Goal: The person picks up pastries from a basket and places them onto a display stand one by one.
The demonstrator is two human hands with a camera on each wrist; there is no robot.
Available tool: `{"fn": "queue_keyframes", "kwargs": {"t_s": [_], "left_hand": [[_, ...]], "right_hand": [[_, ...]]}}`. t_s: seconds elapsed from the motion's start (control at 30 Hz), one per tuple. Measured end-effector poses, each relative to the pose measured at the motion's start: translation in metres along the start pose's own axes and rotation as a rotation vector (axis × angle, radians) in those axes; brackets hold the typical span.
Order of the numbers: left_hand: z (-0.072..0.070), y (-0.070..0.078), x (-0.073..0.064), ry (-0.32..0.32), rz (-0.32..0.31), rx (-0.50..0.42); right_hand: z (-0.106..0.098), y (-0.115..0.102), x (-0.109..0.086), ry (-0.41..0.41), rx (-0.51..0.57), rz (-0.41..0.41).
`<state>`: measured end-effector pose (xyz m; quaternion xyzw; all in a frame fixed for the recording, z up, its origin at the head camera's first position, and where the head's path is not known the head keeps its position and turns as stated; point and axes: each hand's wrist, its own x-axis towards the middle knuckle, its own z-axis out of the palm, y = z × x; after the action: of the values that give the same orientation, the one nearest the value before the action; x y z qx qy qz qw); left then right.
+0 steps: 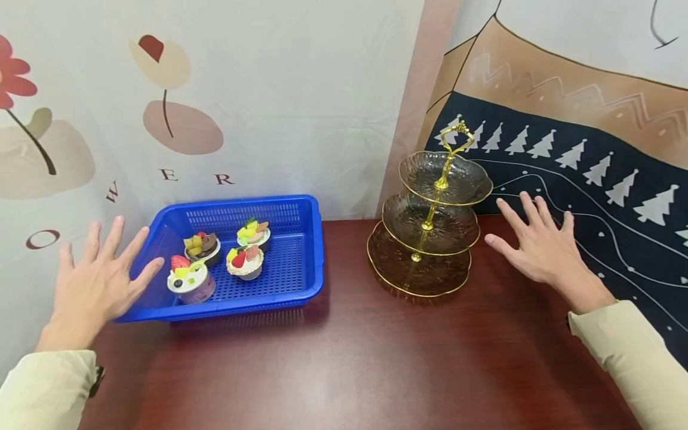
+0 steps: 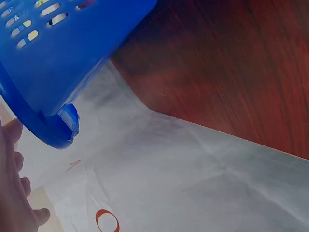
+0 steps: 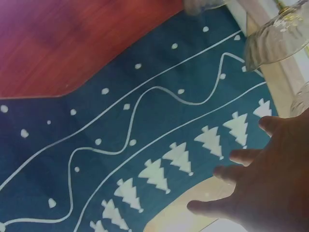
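Observation:
In the head view my left hand (image 1: 99,280) is spread with straight fingers beside the left end of a blue plastic basket (image 1: 292,292). Several small cakes sit in the basket: a fruit-topped cup (image 1: 192,283), a chocolate one (image 1: 206,249), and tartlets (image 1: 245,263) with fruit. My right hand (image 1: 537,248), fingers also spread, hovers to the right of a three-tier cake stand (image 1: 419,275) with glass plates and a gold handle. Neither hand holds anything. The left wrist view shows the basket wall (image 2: 63,63) close to the fingers (image 2: 14,130); contact cannot be made out.
Basket and stand rest on a dark red wooden table (image 1: 344,370). A pale cloth with printed flowers (image 1: 301,101) hangs behind it, and a dark cloth with white trees (image 1: 591,197) hangs on the right. The stand's plates (image 3: 275,43) overlap in tiers.

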<state>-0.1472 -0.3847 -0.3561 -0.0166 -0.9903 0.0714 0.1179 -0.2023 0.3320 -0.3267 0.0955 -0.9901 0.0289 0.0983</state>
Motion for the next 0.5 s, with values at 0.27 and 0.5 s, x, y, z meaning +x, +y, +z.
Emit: {"fn": "queue_keyframes", "kwargs": {"t_s": [0.27, 0.5], "left_hand": [[0.006, 0.001, -0.01, -0.018, 0.057, -0.099], [0.013, 0.002, -0.019, -0.11, 0.062, -0.158]], "right_hand": [[-0.002, -0.023, -0.003, 0.027, 0.039, -0.087], [-0.004, -0.048, -0.002, 0.129, 0.035, -0.206]]}}
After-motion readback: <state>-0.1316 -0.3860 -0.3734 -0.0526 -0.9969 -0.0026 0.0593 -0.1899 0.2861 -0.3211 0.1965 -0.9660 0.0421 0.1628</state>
